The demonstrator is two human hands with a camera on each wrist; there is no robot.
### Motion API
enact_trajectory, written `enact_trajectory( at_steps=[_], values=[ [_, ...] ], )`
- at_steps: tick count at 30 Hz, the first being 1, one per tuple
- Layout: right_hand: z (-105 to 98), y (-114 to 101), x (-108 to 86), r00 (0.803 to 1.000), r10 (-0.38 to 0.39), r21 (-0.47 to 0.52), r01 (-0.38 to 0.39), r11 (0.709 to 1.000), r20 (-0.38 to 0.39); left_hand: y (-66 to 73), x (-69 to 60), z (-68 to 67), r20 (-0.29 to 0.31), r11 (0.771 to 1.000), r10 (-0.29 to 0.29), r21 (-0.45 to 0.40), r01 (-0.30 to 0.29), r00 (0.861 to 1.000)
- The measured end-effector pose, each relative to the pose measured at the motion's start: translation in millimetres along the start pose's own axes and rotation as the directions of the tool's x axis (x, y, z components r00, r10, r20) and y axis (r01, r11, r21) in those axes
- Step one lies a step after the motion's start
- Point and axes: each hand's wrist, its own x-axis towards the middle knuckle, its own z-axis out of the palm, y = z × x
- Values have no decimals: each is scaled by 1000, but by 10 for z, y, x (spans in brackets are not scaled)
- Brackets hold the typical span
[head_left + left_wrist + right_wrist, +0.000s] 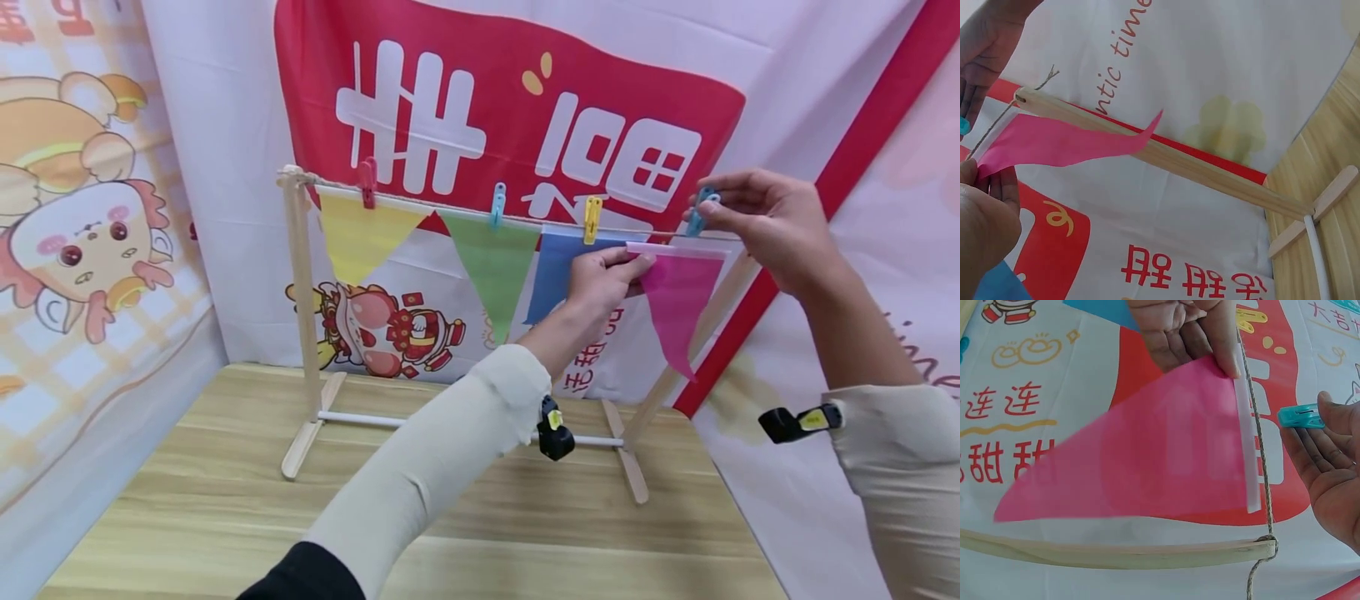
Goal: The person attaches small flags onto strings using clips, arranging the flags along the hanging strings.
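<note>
A pink triangular flag (686, 287) is pinched at its top left corner by my left hand (600, 283), its top edge beside the string (1258, 425). In the right wrist view a pale folded strip runs along that edge, slightly apart from the string. My right hand (780, 225) pinches a blue clothespin (701, 212) just above the string, near its right end. Yellow (367, 233), green (487, 262) and blue (558, 262) flags hang to the left, with red (367, 183), light blue (498, 204) and yellow (592, 218) clothespins at their tops.
The string is tied between two wooden posts, the left post (300, 292) and the right post (1210, 170). Flat wooden feet (624, 454) and a white crossbar (363, 419) stand on the wood-grain table (525, 525). Printed cloth (225, 125) hangs behind.
</note>
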Motion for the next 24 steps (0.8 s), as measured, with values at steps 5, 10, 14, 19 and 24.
enact_trajectory(
  at_steps=[5,10,14,19,24],
  values=[
    [-8,22,-6,1000,-13,9,13,1000,6,-16,19,56,-11,1000,-9,-19,9,1000],
    [-29,62,3,1000,-13,3,13,1000,11,-35,27,110,-6,999,-32,-43,32,999],
    [-50,86,14,1000,5,3,-5,1000,15,-24,39,144,-7,999,-34,-40,34,999],
    [-68,99,30,1000,30,3,-30,1000,9,0,63,173,-13,998,-40,-45,39,999],
    [-84,123,34,999,35,1,-35,999,-10,-4,77,194,-15,998,-46,-43,45,999]
  ],
)
